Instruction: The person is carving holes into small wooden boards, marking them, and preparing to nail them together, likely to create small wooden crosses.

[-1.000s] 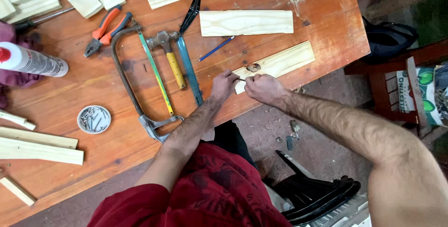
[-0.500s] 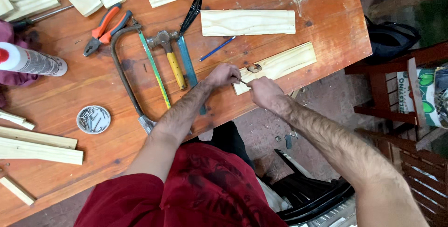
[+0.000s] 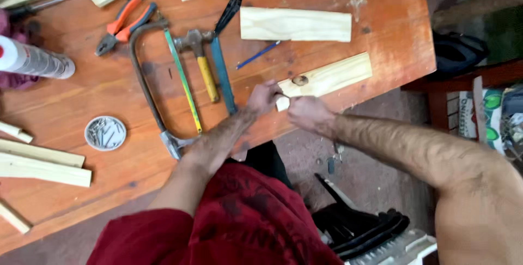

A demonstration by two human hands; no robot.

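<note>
A pale wooden strip [image 3: 332, 77] with a dark knot lies slanted along the near right edge of the orange-brown wooden table [image 3: 381, 19]. My left hand [image 3: 264, 97] is curled at the strip's near end, fingers pinched against it. My right hand [image 3: 305, 113] grips the same end from the table's edge side, touching the left hand's fingertips. Whether something small sits between the fingers is too small to tell. A blue pencil [image 3: 259, 55] lies just beyond the hands.
Left of the hands lie a blue-handled tool [image 3: 222, 63], a yellow-handled hammer [image 3: 204, 71], a hacksaw [image 3: 147, 90] and orange pliers [image 3: 122, 28]. A wider board [image 3: 294, 24] lies farther back. A round lid of nails [image 3: 105, 133], a white tube [image 3: 32, 60] and wooden slats [image 3: 43, 169] are at the left.
My left hand has slid up onto the strip's near end and my right hand has closed in beside it. The strip and the tools have stayed put.
</note>
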